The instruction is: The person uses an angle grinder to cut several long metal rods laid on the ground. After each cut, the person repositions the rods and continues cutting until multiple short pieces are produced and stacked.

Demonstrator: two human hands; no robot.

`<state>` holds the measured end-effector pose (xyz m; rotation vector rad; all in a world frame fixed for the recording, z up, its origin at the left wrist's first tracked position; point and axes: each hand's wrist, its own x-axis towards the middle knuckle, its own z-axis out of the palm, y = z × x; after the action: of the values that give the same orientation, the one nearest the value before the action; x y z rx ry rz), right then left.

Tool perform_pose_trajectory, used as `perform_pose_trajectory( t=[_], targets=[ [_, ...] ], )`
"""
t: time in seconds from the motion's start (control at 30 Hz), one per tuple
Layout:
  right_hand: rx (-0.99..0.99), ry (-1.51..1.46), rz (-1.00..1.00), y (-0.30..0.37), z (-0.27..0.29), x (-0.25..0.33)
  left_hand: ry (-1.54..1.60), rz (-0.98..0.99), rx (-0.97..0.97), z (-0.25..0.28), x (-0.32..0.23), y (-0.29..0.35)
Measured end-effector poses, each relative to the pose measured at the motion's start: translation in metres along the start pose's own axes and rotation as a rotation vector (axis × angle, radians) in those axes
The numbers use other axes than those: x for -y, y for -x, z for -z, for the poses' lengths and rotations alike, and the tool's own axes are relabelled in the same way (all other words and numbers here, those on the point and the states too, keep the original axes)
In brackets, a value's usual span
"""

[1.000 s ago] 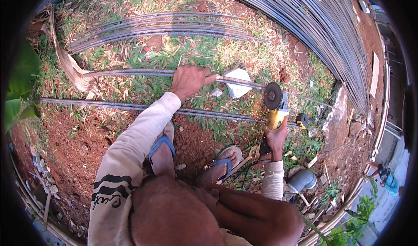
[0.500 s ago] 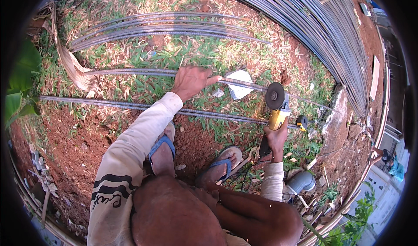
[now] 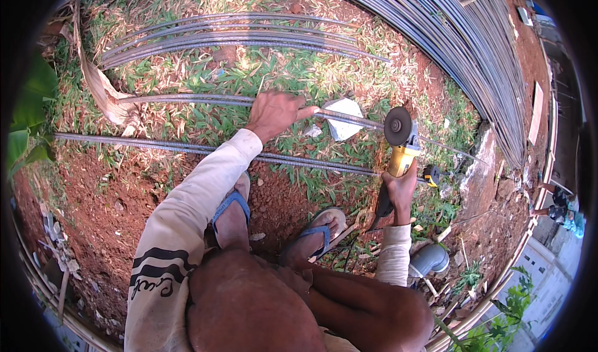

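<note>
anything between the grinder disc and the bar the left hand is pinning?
Nothing visible. The grinder in the right hand has its disc right beside the steel bar that the left hand presses down; only grass lies around.
</note>
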<state>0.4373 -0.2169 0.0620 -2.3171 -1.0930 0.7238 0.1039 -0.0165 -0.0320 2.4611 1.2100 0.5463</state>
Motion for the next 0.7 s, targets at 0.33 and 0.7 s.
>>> perform_pose_trajectory(
  t=[0.33,0.7],
  targets=[
    [-0.041,0.093,0.04,-0.001,0.0,-0.003,0.026,0.011,0.007,0.001,-0.001,0.0],
    [-0.009,0.065,-0.013,0.005,0.003,0.007,0.022,0.022,0.035,0.001,-0.001,0.0]
  ],
)
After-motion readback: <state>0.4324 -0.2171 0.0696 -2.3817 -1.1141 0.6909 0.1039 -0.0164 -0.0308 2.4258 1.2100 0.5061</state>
